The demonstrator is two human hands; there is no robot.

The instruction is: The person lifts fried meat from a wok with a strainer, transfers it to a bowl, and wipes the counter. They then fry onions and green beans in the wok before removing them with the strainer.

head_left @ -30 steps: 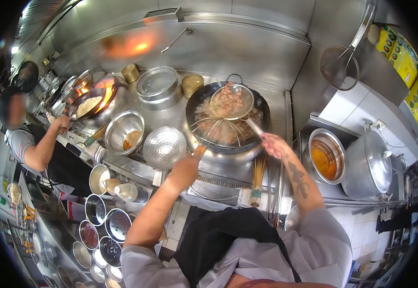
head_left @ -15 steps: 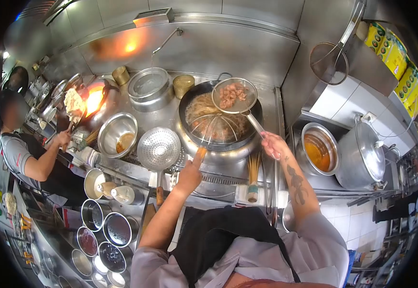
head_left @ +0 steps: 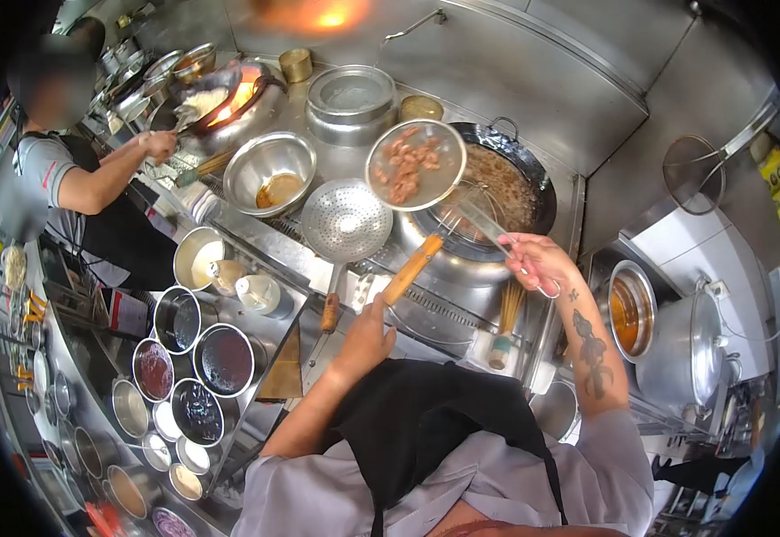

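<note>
My right hand [head_left: 537, 259] grips the metal handle of a fine-mesh strainer [head_left: 388, 192], which holds small pieces of browned meat [head_left: 408, 161]. The strainer is raised left of the wok [head_left: 546, 201], where brown liquid bubbles. A wire skimmer [head_left: 475, 215] rests partly in the wok, its wooden handle pointing toward me. My left hand [head_left: 365, 345] is at the lower end of that handle, thumb apart and fingers loosely bent, not wrapped around it. Left of the wok, a perforated ladle [head_left: 347, 219] lies with its handle toward me.
A steel bowl [head_left: 269, 170] with some brown liquid and a lidded pot [head_left: 349, 107] stand to the left. A co-worker [head_left: 94, 179] works at a flaming wok [head_left: 242, 98]. Several sauce pots [head_left: 224, 358] sit at lower left; a bamboo brush [head_left: 506, 336] and an oil pot [head_left: 630, 309] are right.
The strainer with meat has moved left, off the wok's middle. My left hand has slid down and loosened from the skimmer handle. The view has turned left.
</note>
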